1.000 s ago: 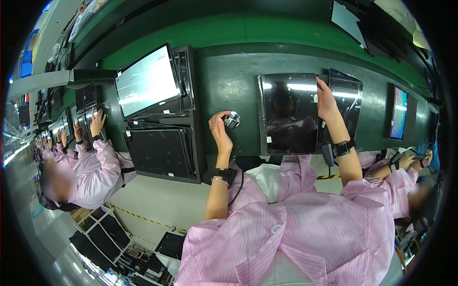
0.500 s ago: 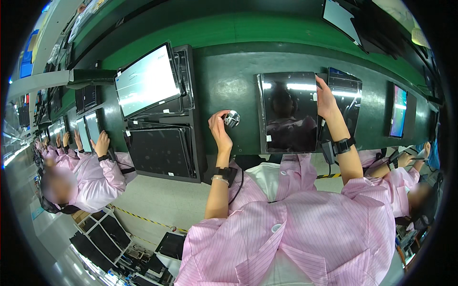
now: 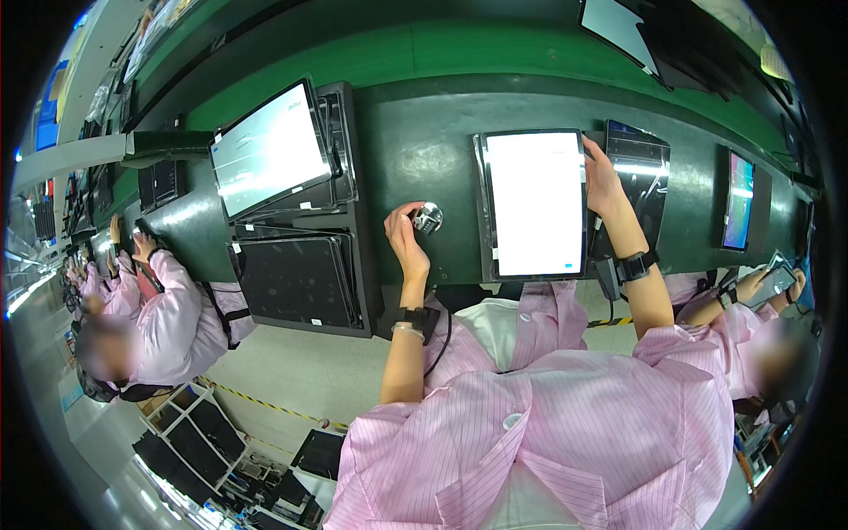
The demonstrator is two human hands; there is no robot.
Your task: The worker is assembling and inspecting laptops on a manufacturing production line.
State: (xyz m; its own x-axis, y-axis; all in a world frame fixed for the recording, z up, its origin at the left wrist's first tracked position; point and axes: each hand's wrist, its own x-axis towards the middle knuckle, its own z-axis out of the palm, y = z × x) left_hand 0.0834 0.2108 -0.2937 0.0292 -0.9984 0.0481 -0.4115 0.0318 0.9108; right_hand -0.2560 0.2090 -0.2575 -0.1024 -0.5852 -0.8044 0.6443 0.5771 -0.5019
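The lit tablet (image 3: 537, 203) lies on the green surface (image 3: 420, 124), close to the person's edge. The right hand (image 3: 602, 184) touches the tablet's side; the left (image 3: 407, 240) touches a shiny round thing (image 3: 429, 217). I can't tell if either grips. A hard tug could drop the tablet.

The tablet (image 3: 536, 203) looks smooth and glassy, the disc (image 3: 429, 217) shiny and metallic, the bench (image 3: 424, 115) faintly glossy, the smock (image 3: 609, 424) matt cloth.
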